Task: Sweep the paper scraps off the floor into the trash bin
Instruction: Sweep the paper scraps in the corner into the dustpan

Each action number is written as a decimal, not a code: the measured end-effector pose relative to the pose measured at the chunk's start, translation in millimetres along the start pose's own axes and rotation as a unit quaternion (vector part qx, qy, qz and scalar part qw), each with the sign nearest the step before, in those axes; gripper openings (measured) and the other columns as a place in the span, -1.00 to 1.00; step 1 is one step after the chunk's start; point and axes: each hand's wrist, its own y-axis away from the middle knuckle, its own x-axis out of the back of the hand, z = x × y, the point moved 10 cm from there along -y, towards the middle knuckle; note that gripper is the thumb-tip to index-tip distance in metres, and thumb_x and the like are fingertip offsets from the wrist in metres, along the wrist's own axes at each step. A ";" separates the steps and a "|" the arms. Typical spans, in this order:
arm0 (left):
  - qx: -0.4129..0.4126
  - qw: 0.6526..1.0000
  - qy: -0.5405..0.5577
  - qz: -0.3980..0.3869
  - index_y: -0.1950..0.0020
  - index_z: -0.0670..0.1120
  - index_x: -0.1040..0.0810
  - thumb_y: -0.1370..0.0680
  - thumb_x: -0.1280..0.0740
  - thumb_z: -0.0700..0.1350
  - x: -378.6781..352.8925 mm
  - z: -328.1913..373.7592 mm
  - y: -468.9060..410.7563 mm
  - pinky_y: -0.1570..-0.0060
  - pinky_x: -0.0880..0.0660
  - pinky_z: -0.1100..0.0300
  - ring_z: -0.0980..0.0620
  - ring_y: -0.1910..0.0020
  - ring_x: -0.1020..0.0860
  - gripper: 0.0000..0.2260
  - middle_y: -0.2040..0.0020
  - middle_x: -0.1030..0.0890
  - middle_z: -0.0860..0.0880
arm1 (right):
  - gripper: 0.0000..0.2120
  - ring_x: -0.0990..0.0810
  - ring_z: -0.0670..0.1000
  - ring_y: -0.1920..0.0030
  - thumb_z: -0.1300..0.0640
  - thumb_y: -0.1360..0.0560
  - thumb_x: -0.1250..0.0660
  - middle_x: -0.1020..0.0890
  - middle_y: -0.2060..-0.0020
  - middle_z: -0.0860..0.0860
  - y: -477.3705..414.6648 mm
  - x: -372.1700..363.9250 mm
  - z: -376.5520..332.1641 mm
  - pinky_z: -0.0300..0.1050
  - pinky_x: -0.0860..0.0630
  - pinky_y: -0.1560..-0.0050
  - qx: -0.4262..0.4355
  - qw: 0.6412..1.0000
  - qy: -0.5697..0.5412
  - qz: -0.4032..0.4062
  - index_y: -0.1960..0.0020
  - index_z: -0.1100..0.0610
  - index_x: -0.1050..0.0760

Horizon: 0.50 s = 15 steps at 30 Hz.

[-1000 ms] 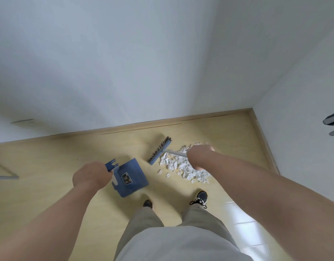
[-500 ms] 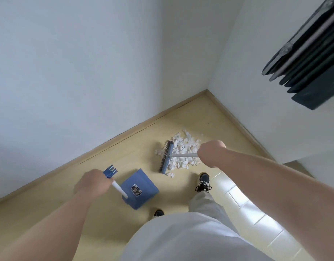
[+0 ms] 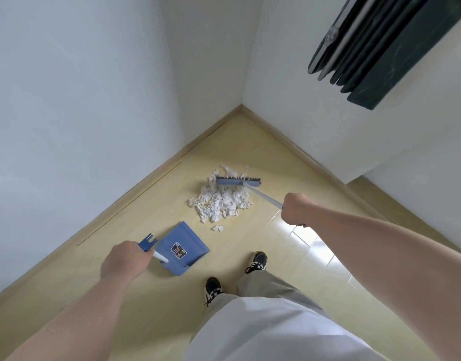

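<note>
A heap of crumpled white paper scraps (image 3: 220, 201) lies on the pale wooden floor near the room's corner. My right hand (image 3: 295, 209) is shut on the grey handle of a broom, whose blue head (image 3: 238, 181) rests at the far edge of the heap. My left hand (image 3: 125, 260) grips the white handle of a blue dustpan (image 3: 184, 247), which sits on the floor just in front of the heap, its mouth turned toward the scraps. One small scrap (image 3: 217, 228) lies apart between heap and pan. No trash bin is in view.
Two white walls meet in a corner (image 3: 241, 105) beyond the heap, with wooden skirting along the floor. A dark slatted fixture (image 3: 380, 48) hangs on the right wall. My two shoes (image 3: 258, 261) stand just behind the dustpan. Open floor extends to the left.
The view has swung toward the corner. The broom head has moved from the left side of the heap to its far side. The dustpan stays in my left hand, close to the heap.
</note>
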 end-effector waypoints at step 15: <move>-0.010 1.000 0.003 -0.002 0.35 -0.10 -0.55 -0.56 -0.33 0.15 -45.8 43.1 -14.3 0.44 -0.39 0.20 -0.08 0.40 -0.56 -0.59 0.42 -0.59 -0.04 | -0.85 -0.35 0.01 0.45 0.35 -0.50 -0.10 -0.46 0.35 0.11 -72.3 -49.4 34.2 -0.30 -0.24 0.51 -0.168 0.933 -0.300 -0.103 0.05 0.26 -0.44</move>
